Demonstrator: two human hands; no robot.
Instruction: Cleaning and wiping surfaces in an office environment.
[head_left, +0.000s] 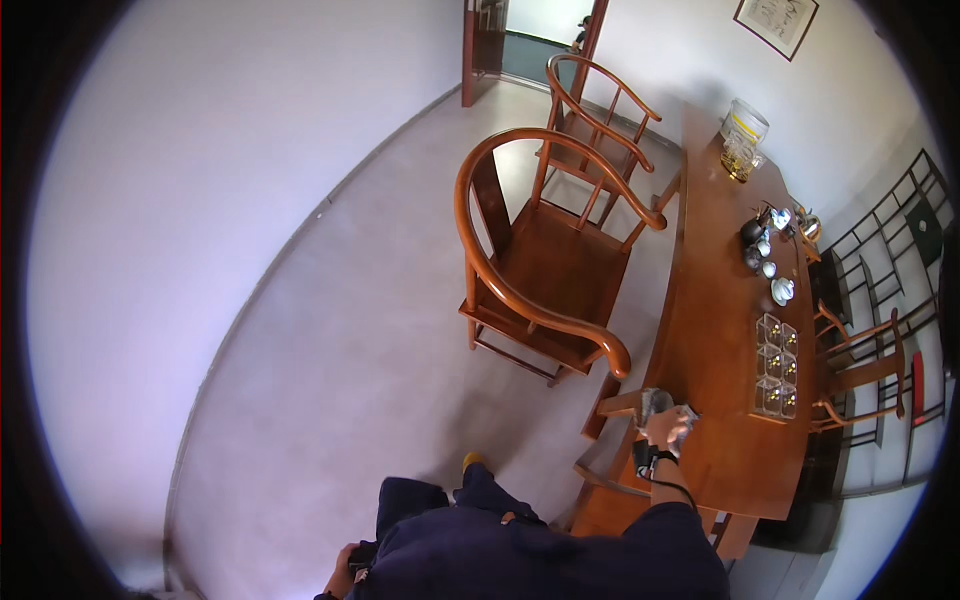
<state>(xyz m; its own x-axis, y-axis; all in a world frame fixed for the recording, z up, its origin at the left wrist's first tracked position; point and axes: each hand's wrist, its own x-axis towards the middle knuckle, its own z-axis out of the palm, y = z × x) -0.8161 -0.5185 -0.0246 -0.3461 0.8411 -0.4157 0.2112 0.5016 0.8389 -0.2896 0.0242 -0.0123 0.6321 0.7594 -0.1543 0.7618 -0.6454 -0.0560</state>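
My right hand (666, 429), with a strapped device at the wrist, grips a crumpled grey cloth (654, 405) at the near edge of the long wooden table (705, 322). Part of the cloth hangs at the edge, above the end of a chair's arm. At the lower left, my left hand (342, 571) is low beside my body, next to a dark object at the wrist or fingers; whether it holds this I cannot tell. Across the table from my right hand lies a wooden tray (772, 417) with several clear glass containers (771, 360).
Two wooden armchairs (555, 277) stand along the table's left side. On the table are a white lidded cup (782, 289), dark teaware (752, 231) and a clear bucket (746, 120). A metal shelf (889, 232) lines the right wall. A person (582, 34) is beyond the doorway.
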